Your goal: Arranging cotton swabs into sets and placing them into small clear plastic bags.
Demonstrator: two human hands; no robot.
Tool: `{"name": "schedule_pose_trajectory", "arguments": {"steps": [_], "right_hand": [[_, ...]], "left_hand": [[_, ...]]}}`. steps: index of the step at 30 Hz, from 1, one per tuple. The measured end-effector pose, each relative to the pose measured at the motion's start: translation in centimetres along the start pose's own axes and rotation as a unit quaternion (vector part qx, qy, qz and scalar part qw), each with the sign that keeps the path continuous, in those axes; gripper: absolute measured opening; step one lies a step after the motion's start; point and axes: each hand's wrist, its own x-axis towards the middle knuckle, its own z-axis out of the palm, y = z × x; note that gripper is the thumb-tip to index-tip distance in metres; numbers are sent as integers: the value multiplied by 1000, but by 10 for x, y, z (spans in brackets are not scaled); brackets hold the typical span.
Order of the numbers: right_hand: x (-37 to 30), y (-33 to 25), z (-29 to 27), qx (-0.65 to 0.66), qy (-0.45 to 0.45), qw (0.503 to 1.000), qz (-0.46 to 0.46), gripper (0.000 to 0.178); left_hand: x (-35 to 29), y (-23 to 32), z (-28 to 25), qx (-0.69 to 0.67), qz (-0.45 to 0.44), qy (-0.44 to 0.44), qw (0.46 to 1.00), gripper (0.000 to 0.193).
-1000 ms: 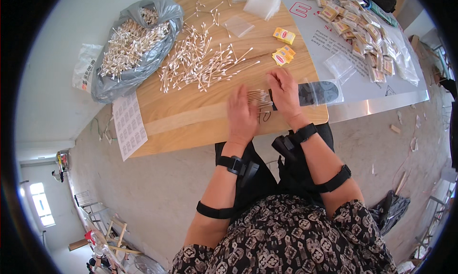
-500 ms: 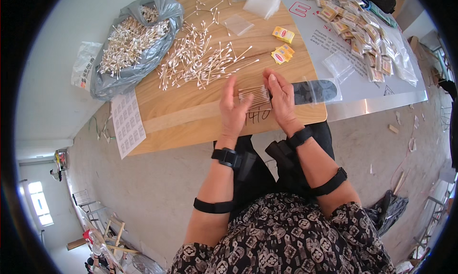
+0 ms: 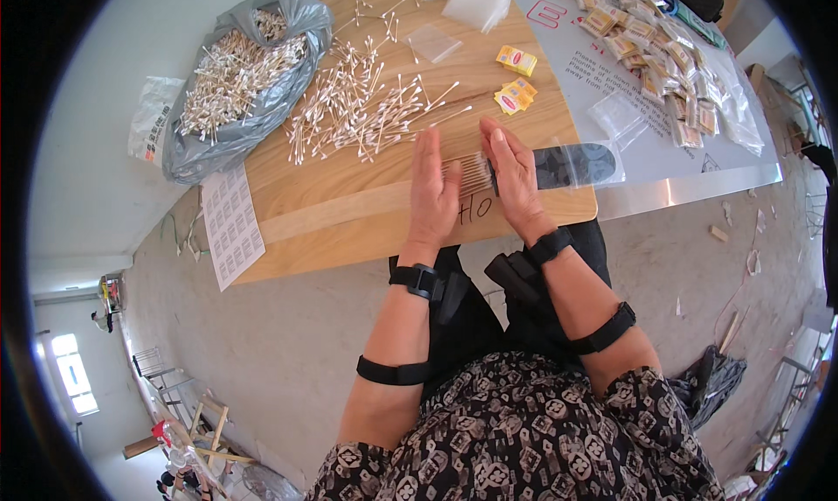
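A neat row of cotton swabs [image 3: 474, 176] lies side by side between my two hands. My left hand [image 3: 433, 191] stands on edge at the row's left end, fingers straight and together, palm turned toward the swabs. At the right end is my right hand [image 3: 518, 182], fingers stretched out, its inner side against or very near the swabs. A dark flat strip with a rounded end [image 3: 576, 165], partly under clear plastic, runs out to the right from behind my right hand. Beyond my hands spreads a loose heap of cotton swabs [image 3: 349, 113] on the wooden table [image 3: 323, 226].
A grey plastic bag [image 3: 301, 60] full of swabs sits at the far left, above a printed label sheet [image 3: 233, 226]. Yellow cards [image 3: 516, 96], a yellow packet [image 3: 517, 60] and clear bags [image 3: 478, 2] lie beyond. Packed swab bags [image 3: 642, 38] pile up at the far right.
My left hand has moved slightly right and turned more upright, covering the left end of the swab row. My right hand has barely shifted.
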Motion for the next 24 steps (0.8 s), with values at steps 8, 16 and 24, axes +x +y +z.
{"name": "schedule_pose_trajectory", "arguments": {"steps": [8, 16, 24], "right_hand": [[-3, -7, -8, 136, 18, 990, 39, 52], [-5, -9, -6, 101, 0, 994, 34, 53], [-10, 0, 3, 64, 26, 998, 13, 55]], "left_hand": [[-8, 24, 8, 353, 5, -172, 920, 78], [-12, 17, 3, 355, 43, -196, 913, 76], [-3, 17, 7, -411, -138, 20, 901, 60]]}}
